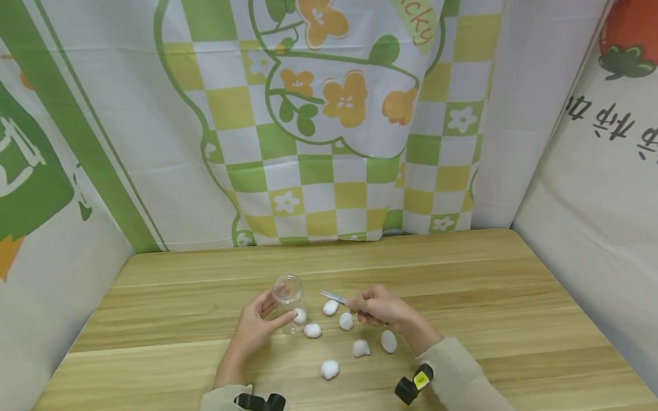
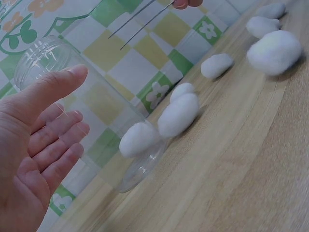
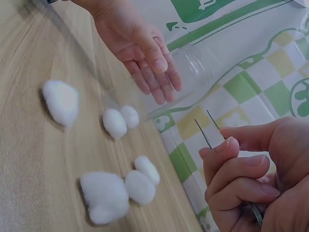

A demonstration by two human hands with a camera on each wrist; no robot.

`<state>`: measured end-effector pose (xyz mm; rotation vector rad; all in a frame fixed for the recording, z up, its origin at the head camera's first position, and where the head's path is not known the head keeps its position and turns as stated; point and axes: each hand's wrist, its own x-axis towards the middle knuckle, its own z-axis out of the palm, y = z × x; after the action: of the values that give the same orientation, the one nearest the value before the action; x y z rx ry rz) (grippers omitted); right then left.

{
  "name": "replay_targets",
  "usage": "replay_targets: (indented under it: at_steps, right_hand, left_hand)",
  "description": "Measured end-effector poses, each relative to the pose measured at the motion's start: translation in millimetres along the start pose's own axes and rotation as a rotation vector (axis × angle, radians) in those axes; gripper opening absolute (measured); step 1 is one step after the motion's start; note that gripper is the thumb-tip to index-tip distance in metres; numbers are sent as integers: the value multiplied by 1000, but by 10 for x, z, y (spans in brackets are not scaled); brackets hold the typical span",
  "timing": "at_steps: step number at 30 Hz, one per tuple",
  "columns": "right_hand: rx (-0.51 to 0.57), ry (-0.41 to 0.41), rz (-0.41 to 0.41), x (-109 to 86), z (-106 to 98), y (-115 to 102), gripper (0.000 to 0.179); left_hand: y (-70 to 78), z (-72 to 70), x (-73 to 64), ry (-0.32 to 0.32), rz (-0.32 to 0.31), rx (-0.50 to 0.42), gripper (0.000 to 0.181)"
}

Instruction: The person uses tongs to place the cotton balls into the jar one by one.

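On the wooden bench (image 1: 459, 285), short of the far edge and well in from the left and right edges, the work is grouped, the left hand (image 1: 255, 321) being set toward the left edge and the right hand (image 1: 381, 306) toward the right. The clear jar (image 1: 294, 302) is stood upright, mouth up, held between the left hand's thumb and fingers. Tweezers (image 1: 334, 296) are pinched in the right hand, their long axis aimed toward the jar and slightly toward the far edge; their tips are parted, nothing being gripped. By the right hand the nearest loose cotton ball (image 1: 330, 308) is closely approached, lying just nearside of the tips, between hand and jar; another ball (image 1: 299, 316) is seen through the jar's wall, apparently inside.
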<state>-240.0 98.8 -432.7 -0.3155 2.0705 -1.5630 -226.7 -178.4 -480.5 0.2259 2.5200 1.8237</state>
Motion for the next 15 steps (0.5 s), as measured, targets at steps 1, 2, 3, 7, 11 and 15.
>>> replay_targets:
  at_steps: [1, 2, 3, 7, 11, 15]
  right_hand:
    - [2, 3, 3, 0, -1, 6, 28]
    - [3, 7, 5, 1, -2, 14, 28]
    - [3, 9, 9, 1, -3, 23, 28]
    - [-22, 26, 27, 5, -6, 66, 29]
    - [-41, 41, 48, 10, -8, 104, 26]
    - [-19, 42, 71, 20, -18, 128, 23]
  left_hand:
    - [0, -1, -1, -1, 0, 0, 67]
    - [0, -1, -1, -1, 2, 1, 67]
    - [0, -2, -2, -3, 3, 2, 67]
    - [1, -2, -2, -2, 3, 2, 67]
    - [3, 1, 0, 2, -1, 1, 67]
    - [7, 2, 1, 3, -10, 1, 67]
